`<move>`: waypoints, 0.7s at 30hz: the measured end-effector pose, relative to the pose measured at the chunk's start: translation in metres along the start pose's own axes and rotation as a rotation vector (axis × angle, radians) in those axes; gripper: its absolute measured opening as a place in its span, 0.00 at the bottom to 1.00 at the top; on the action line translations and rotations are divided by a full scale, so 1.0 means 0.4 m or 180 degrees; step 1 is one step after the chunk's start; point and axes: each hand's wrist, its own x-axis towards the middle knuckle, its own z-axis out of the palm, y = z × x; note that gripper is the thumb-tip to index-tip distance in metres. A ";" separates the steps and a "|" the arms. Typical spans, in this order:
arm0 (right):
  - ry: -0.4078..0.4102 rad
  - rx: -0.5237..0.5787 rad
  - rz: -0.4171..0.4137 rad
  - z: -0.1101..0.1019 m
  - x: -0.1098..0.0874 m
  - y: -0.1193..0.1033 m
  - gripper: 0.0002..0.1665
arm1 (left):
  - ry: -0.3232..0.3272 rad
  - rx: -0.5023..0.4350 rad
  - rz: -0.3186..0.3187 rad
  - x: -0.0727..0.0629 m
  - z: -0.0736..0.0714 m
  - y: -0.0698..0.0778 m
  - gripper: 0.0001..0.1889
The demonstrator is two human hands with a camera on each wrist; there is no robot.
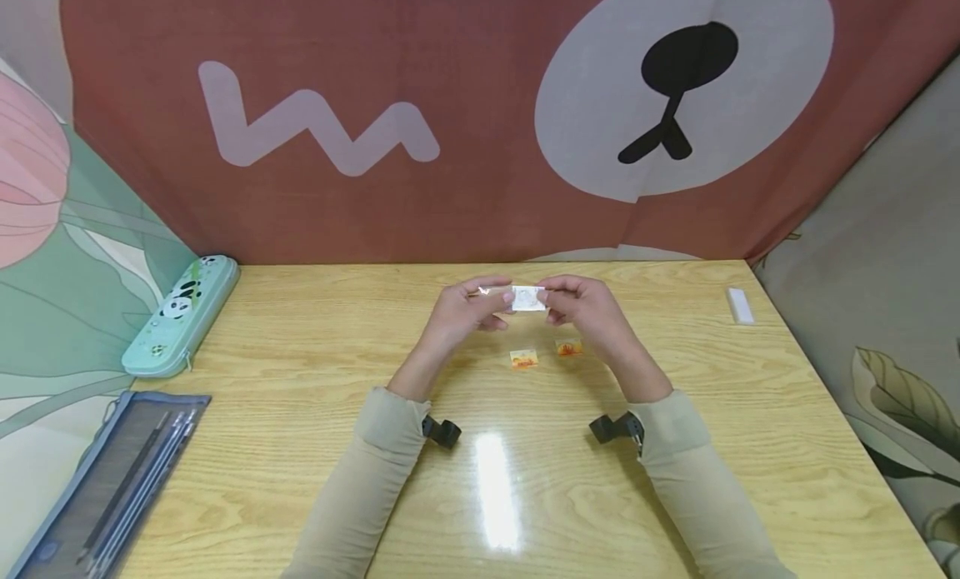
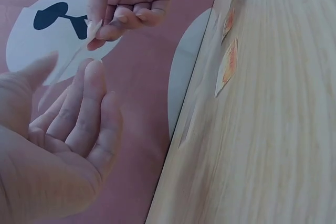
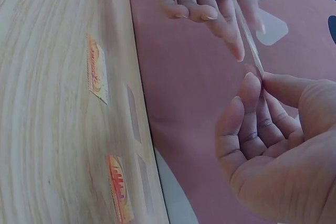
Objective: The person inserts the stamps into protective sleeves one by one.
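Note:
A small flat white packet [image 1: 529, 298] with faint grey print is held up between both hands over the far part of the table. My right hand [image 1: 588, 308] pinches its right edge between thumb and forefinger. On the other side, my left hand [image 1: 468, 306] grips the left end, where a clear, shiny part shows between thumb and forefinger. Both wrist views see the packet edge-on, as a thin strip running from one hand to the other. On the tabletop below lie two small orange-and-white printed pieces, one left [image 1: 523, 359] and one right [image 1: 568, 347].
A mint pencil case [image 1: 180, 316] with pandas stands at the back left. Nearer on that side lies a blue-edged mesh pouch [image 1: 112, 487] with several pencils. A white block [image 1: 740, 306] sits near the right edge. Printed cloth [image 1: 480, 212] hangs behind the table.

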 end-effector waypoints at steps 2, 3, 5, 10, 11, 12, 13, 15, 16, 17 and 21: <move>0.0033 -0.0029 0.0028 -0.005 -0.001 -0.001 0.19 | -0.0076 0.0136 0.0052 0.000 -0.003 0.001 0.24; 0.0042 -0.0041 0.0030 -0.008 -0.001 -0.002 0.20 | -0.0098 0.0237 0.0109 -0.001 -0.004 0.002 0.27; 0.0068 -0.0054 0.0050 -0.013 -0.002 -0.002 0.21 | -0.0124 0.0615 0.0314 -0.003 -0.008 0.003 0.34; 0.0117 -0.0020 0.0047 -0.024 0.000 0.000 0.22 | 0.0021 0.2091 0.1057 -0.009 -0.016 0.004 0.42; 0.0121 -0.0008 0.0043 -0.025 0.001 0.000 0.22 | 0.0051 0.2302 0.1171 -0.009 -0.016 0.004 0.40; 0.0125 0.0006 0.0039 -0.027 0.001 0.001 0.23 | 0.0064 0.2436 0.1258 -0.010 -0.016 0.004 0.38; 0.0129 0.0010 0.0040 -0.027 0.002 0.001 0.23 | 0.0071 0.2505 0.1307 -0.010 -0.016 0.004 0.36; 0.0130 0.0008 0.0039 -0.027 0.002 0.002 0.23 | 0.0085 0.2545 0.1361 -0.012 -0.016 0.004 0.33; 0.0132 0.0005 0.0036 -0.027 0.002 0.002 0.23 | 0.0096 0.2549 0.1371 -0.012 -0.016 0.003 0.32; 0.0135 -0.0003 0.0030 -0.027 0.002 0.002 0.23 | 0.0110 0.2548 0.1379 -0.012 -0.016 0.003 0.31; 0.0150 -0.0020 0.0032 -0.026 0.002 0.001 0.23 | 0.0152 0.2542 0.1402 -0.012 -0.016 0.000 0.30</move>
